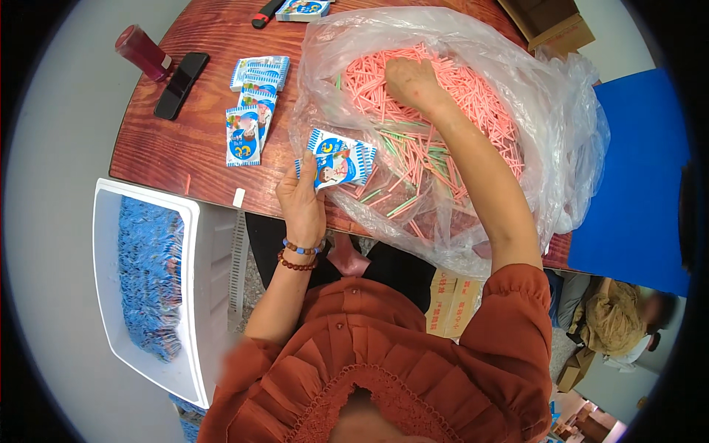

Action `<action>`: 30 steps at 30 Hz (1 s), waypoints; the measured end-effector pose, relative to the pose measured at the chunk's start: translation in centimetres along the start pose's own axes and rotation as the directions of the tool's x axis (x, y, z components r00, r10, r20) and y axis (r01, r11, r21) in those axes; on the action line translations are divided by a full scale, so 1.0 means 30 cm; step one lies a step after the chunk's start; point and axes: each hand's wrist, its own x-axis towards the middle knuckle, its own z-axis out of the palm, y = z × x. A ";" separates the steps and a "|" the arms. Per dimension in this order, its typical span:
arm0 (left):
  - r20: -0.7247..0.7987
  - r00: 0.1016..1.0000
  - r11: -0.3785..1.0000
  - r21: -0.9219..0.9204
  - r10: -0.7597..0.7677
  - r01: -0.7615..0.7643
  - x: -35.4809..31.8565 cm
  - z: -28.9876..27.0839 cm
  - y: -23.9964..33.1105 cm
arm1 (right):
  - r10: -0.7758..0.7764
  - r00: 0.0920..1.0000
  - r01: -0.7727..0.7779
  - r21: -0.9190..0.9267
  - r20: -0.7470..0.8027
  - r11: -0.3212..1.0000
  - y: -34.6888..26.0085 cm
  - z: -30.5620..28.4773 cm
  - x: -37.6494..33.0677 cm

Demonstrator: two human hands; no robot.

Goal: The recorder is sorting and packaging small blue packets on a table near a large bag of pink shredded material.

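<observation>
My left hand [301, 198] holds a fanned bunch of small blue-and-white packets [338, 161] at the near edge of the wooden table [192, 140]. Two beaded bracelets circle that wrist. My right hand [410, 80] reaches deep into a big clear plastic bag [561, 133] and rests on a heap of thin pink sticks [458, 96], its fingers curled into them. A few green sticks [413, 140] lie mixed in nearer to me. More of the same packets [251, 103] lie in a loose row on the table to the left.
A white bin [196, 295] filled with blue packets stands at my lower left. A black phone [180, 85] and a red bottle [142, 52] lie at the table's far left. A blue surface [642, 177] is on the right, with cardboard boxes [450, 303] below the table.
</observation>
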 end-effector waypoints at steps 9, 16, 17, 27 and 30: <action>0.000 1.000 1.000 0.003 0.003 -0.003 -0.005 0.003 0.004 | 0.042 0.996 -0.018 0.269 -0.083 0.963 0.111 0.060 -0.065; -0.037 0.999 1.000 0.006 -0.008 0.009 -0.006 0.005 -0.001 | 0.196 0.979 -0.125 0.614 -0.049 0.779 0.112 0.041 -0.097; -0.034 0.999 1.000 0.006 -0.011 0.011 -0.005 0.007 -0.006 | 0.220 0.975 -0.157 0.635 -0.021 0.756 0.123 0.042 -0.100; -0.027 0.999 0.999 0.024 -0.042 0.043 -0.001 0.001 -0.015 | 0.175 0.976 -0.018 0.751 -0.130 0.660 0.130 0.069 -0.100; -0.036 0.999 0.999 -0.017 -0.038 0.038 0.000 0.007 -0.008 | 0.226 0.974 -0.084 0.905 -0.014 0.417 0.136 -0.008 -0.134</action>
